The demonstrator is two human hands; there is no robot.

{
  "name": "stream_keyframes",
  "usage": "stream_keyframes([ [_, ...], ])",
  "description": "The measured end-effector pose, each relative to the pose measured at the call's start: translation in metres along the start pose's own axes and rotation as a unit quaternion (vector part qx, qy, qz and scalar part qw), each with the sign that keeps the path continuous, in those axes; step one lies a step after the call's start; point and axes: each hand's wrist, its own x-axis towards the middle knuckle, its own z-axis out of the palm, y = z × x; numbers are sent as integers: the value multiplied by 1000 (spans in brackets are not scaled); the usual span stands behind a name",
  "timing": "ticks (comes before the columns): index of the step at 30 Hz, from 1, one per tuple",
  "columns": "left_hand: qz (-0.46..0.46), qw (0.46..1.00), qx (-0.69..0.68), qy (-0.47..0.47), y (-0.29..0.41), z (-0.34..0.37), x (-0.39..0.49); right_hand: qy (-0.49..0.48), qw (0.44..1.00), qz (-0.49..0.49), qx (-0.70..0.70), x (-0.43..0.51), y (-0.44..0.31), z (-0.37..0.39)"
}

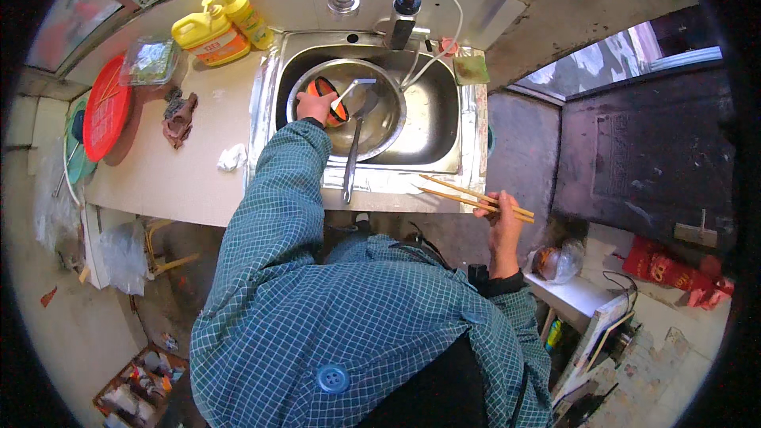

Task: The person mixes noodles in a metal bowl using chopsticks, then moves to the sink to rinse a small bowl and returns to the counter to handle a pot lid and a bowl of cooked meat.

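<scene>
My left hand (313,108) grips an orange bowl with a black rim (321,86), tilted over a round metal basin (389,138). A white spoon (346,94) leans out of the bowl, its bent end to the right. The basin sits in the left part of a stainless steel sink (440,128). Across the basin's near rim lies a metal ladle (353,151), its handle reaching onto the foil-covered counter edge. My right hand (504,229) holds a pair of wooden chopsticks (455,194) just off the counter's front right corner, tips pointing left.
Behind the sink rises a faucet (402,24) with a white hose (459,6). Yellow detergent bottles (215,41), a clear plastic box (150,60), a red basket (110,110), a brown cloth-like item (179,122) and crumpled tissue (232,157) stand or lie left. A green sponge (471,70) is right.
</scene>
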Motion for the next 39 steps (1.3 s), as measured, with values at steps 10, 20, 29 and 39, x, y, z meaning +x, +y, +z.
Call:
stream_keyframes([
  [10,-40,990,-85,-103,-41,68,67,7,1000,20,-6,16,7,22],
  [20,89,948,-238,-192,44,-64,-63,-130,990,52,-15,102,50,115],
  [29,99,929,-266,-236,-10,-126,-150,-152,972,160,-85,97,84,133],
  [39,211,867,-194,-408,25,-48,-199,-126,973,93,-170,19,74,17],
])
